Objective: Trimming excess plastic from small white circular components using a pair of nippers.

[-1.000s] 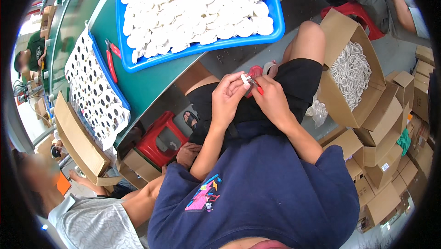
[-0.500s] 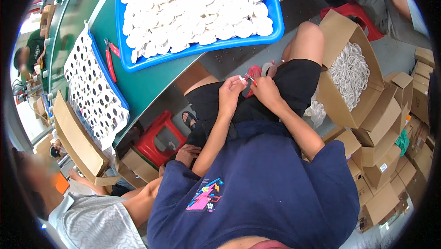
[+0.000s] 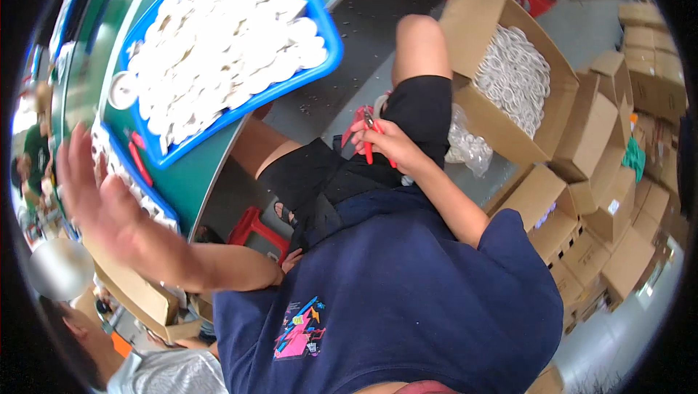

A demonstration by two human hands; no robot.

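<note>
Right hand [image 3: 393, 148] grasping red pliers [image 3: 368, 150], centre of frame; left hand [image 3: 123, 218] released, fingers spread, blurred, left of frame; lone disc [image 3: 122, 90] by blue tray [image 3: 331, 52], upper left; tray heaped with white discs [image 3: 225, 45], on green surface [image 3: 200, 174]; ring box [image 3: 465, 23], upper right

On the right, an open cardboard box [image 3: 502, 119] holds a heap of pale rings [image 3: 515, 78], with a clear plastic bag [image 3: 472, 148] just beside it on the floor. Brown cartons [image 3: 631, 248] crowd farther right, a green cloth [image 3: 634, 159] among them. One red stool [image 3: 249, 227] stands near the green worktop [image 3: 209, 176]; a co-worker in grey [image 3: 174, 372] sits lower left.
</note>
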